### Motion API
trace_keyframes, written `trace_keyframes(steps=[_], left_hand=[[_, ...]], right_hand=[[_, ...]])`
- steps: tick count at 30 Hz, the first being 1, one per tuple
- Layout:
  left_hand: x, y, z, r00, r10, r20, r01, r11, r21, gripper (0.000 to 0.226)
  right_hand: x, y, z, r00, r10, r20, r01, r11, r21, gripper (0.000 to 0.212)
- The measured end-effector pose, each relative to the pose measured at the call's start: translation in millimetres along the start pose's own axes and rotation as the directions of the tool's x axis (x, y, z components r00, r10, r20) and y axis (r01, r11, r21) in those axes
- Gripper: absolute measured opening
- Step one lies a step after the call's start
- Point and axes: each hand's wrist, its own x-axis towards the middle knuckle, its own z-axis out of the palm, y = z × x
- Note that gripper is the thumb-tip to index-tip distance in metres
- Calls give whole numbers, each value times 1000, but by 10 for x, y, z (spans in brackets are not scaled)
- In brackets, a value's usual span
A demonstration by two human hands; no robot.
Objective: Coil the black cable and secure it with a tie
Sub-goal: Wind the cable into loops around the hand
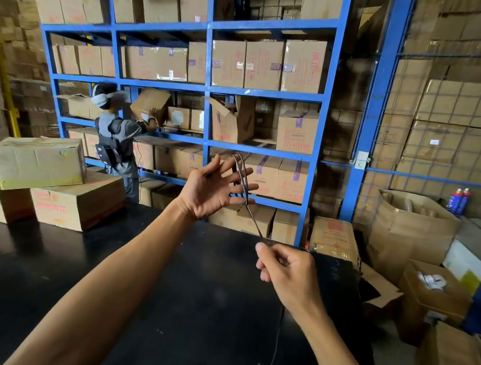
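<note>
- The left hand [215, 187] is raised above the black table [108, 287], palm turned toward the camera, fingers spread wide apart.
- The black cable [243, 182] is looped around the outstretched fingers of that hand, the strands passing over the fingers near their tips and rising in a narrow arch above them.
- From the loop the strands come together just below the little finger and run down in a taut line to the right hand [286, 273].
- The right hand is lower and nearer the camera, closed with thumb and forefinger pinching the cable at its top knuckle.
- Below the right wrist a loose length of cable hangs down and trails across the table toward the lower edge of the view.
- Both forearms are bare and reach forward over the table.
- Three cardboard boxes [37, 161] are stacked at the far left of the table, one on top of two.
- Behind the table stands a blue shelf rack [209, 88] filled with cardboard boxes.
- Another person [120, 142] stands at the rack, back to the camera, holding a box at shelf height.
- More open boxes sit on the floor to the right, and two spray cans [458, 200] stand beyond them.
</note>
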Motion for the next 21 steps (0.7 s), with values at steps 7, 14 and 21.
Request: trace_keyframes(steps=[7, 14, 21], left_hand=[[-44, 198, -256, 987, 86, -137, -90, 996, -18, 44], [-56, 156, -288, 981, 70, -182, -44, 989, 140, 45], [-54, 1, -93, 995, -41, -92, 78, 890, 449, 51]], right_hand=[[-37, -122, -268, 974, 147, 175, -178, 967, 183, 34], [120, -597, -431, 964, 220, 153, -255, 926, 278, 19], [625, -995, -705, 872, 456, 180, -487, 848, 208, 38]])
